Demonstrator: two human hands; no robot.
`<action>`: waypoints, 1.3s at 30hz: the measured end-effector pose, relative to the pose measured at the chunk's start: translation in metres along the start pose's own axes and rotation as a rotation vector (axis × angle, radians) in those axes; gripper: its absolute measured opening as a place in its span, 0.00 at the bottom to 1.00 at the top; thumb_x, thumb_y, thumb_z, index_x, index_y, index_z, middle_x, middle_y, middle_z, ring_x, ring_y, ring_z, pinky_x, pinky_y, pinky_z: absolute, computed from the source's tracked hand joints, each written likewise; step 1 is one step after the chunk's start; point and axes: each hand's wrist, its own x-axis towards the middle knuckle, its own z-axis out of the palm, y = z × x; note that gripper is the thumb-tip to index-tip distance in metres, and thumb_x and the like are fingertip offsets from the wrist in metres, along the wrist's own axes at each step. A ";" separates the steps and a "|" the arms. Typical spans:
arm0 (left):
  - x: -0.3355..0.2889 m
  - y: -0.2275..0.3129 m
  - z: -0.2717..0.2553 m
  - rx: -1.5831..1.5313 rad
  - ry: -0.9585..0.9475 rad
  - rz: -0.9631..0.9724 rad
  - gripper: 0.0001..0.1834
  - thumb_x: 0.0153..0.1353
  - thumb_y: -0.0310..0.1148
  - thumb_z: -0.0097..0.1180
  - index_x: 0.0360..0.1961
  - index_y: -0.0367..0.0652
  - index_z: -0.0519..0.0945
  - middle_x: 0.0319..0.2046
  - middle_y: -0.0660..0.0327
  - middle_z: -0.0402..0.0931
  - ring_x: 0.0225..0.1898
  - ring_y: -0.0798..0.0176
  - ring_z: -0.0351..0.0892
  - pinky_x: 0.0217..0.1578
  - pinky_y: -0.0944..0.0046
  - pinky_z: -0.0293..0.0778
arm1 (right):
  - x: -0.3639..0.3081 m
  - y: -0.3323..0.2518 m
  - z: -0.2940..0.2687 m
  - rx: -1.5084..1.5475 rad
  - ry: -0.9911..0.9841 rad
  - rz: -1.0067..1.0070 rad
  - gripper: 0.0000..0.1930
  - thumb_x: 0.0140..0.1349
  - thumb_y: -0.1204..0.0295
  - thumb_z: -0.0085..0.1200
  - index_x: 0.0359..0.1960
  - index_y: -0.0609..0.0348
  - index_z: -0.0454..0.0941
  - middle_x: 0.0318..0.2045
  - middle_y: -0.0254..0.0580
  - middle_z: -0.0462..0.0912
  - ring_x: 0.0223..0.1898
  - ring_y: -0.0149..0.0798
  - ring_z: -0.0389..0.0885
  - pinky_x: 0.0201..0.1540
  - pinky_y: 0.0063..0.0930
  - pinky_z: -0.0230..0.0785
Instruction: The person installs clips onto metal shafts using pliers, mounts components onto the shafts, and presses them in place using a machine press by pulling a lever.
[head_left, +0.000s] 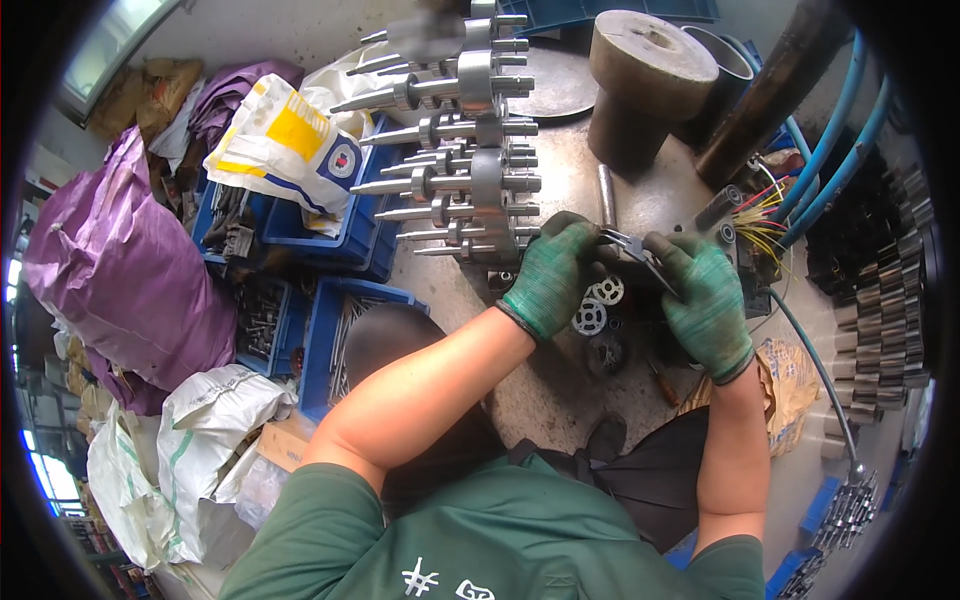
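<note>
My right hand [708,305], in a green knit glove with dark fingertips, is closed around the handles of a pair of pliers [632,248]. The plier jaws point left toward my left hand [556,275], gloved the same way. Its fingers are curled together at the jaw tips, and they hide whatever may be between them. Just left of that hand rises a stack of shiny steel shafts with round collars [487,180]. A short metal rod [607,195] lies on the worktable beyond my hands.
Blue bins [335,335] of metal parts stand at left, beside purple sacks [130,270] and white sacks [215,430]. Below my hands sit round slotted discs [590,317]. A heavy flanged cylinder [652,65] stands on the table; blue hoses [825,140] and coloured wires [762,215] hang at right.
</note>
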 end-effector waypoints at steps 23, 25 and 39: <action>-0.028 -0.006 -0.019 0.117 0.144 -0.134 0.17 0.76 0.31 0.46 0.59 0.36 0.78 0.49 0.53 0.83 0.52 0.54 0.85 0.52 0.55 0.82 | 0.080 -0.023 0.079 0.787 -0.013 0.393 0.29 0.64 0.72 0.59 0.68 0.66 0.77 0.50 0.51 0.89 0.41 0.30 0.84 0.51 0.28 0.79; -0.030 -0.004 -0.015 0.166 0.150 -0.155 0.17 0.76 0.30 0.47 0.60 0.36 0.77 0.50 0.52 0.84 0.51 0.54 0.85 0.50 0.57 0.82 | 0.081 -0.022 0.081 0.774 -0.001 0.406 0.27 0.66 0.71 0.59 0.68 0.65 0.77 0.54 0.53 0.88 0.45 0.33 0.86 0.54 0.30 0.79; -0.020 -0.013 -0.053 0.719 -0.126 0.050 0.20 0.68 0.20 0.57 0.61 0.37 0.77 0.49 0.58 0.83 0.49 0.63 0.85 0.47 0.65 0.81 | 0.092 -0.017 0.087 0.680 -0.042 0.307 0.26 0.66 0.72 0.59 0.67 0.63 0.78 0.58 0.55 0.86 0.57 0.44 0.87 0.62 0.33 0.77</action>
